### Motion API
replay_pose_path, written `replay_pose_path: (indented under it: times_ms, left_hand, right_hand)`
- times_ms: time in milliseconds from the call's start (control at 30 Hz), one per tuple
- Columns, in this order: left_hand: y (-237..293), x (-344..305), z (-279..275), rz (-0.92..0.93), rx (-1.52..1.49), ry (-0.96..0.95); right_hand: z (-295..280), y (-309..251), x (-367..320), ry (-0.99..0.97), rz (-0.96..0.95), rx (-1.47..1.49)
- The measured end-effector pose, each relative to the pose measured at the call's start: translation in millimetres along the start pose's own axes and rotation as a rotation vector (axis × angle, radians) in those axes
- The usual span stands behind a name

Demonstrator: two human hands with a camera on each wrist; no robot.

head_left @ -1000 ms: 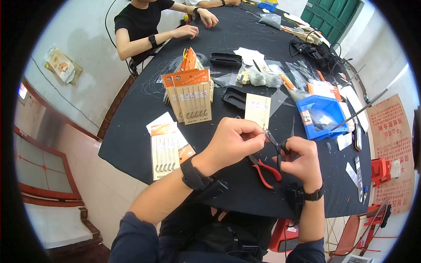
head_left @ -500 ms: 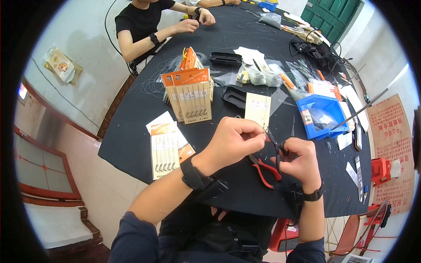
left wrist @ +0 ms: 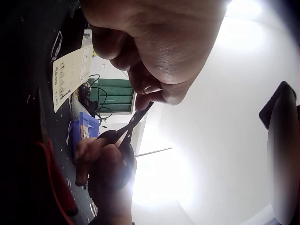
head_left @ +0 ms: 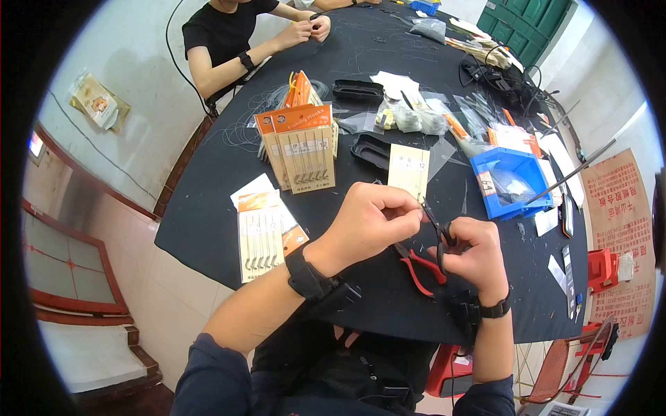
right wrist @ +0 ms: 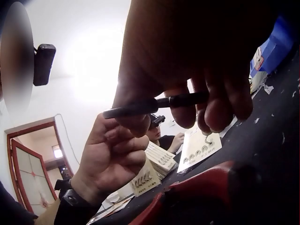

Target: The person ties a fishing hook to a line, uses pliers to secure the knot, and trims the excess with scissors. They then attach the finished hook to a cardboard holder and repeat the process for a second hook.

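My left hand (head_left: 371,222) pinches a tiny item between thumb and forefinger; the fingertips hide it, so I cannot tell what it is. Black scissors (head_left: 439,249) are in my right hand (head_left: 477,253), fingers through the handle loops. Their blade tips point up-left, right at the left fingertips; the left wrist view also shows the scissors (left wrist: 133,123) there. Just beyond lies a cream card of fishing hooks (head_left: 408,170), with a row of dark hooks (right wrist: 197,154) along its lower edge in the right wrist view. Red-handled pliers (head_left: 420,274) lie on the table below the hands.
Packs of fishing hooks (head_left: 305,156) stand left of centre, and another pack (head_left: 260,236) lies nearer. Black trays (head_left: 371,150), a blue bin (head_left: 506,184) and plastic bags (head_left: 420,121) are on the black-covered table (head_left: 208,208). Across it sits another person (head_left: 229,48).
My hands hold nearly the same place; the scissors' handles look slightly closer together. The other person's hands have come together and shifted.
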State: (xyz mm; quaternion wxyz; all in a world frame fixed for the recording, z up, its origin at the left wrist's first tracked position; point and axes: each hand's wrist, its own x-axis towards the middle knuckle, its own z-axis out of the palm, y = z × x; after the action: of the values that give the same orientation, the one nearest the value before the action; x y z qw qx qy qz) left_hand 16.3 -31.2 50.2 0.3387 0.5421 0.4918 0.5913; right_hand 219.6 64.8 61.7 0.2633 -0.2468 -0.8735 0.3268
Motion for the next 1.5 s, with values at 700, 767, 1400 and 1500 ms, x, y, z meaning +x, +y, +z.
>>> replay_pose_path:
  times_ms: [700,767,1400,1500]
  left_hand:
    - [0.8,0.2,-0.6,0.008,-0.001,-0.013]
    - [0.8,0.4,-0.4,0.003,0.002,-0.005]
    - [-5.4,3.2,-3.7,-0.164,-0.190,-0.042]
    - [-6.6,3.5,-0.5,-0.122,-0.231,-0.005]
  right_hand:
    - [-1.4,0.8,-0.4,-0.027,-0.021,-0.051]
    - [-1.0,-1.2,-0.1,-0.018,-0.027,-0.058]
    - [-0.5,-4.5,-4.5,0.134,0.214,0.444]
    - [3.4,-6.6,-5.6,0.244,0.096,0.283]
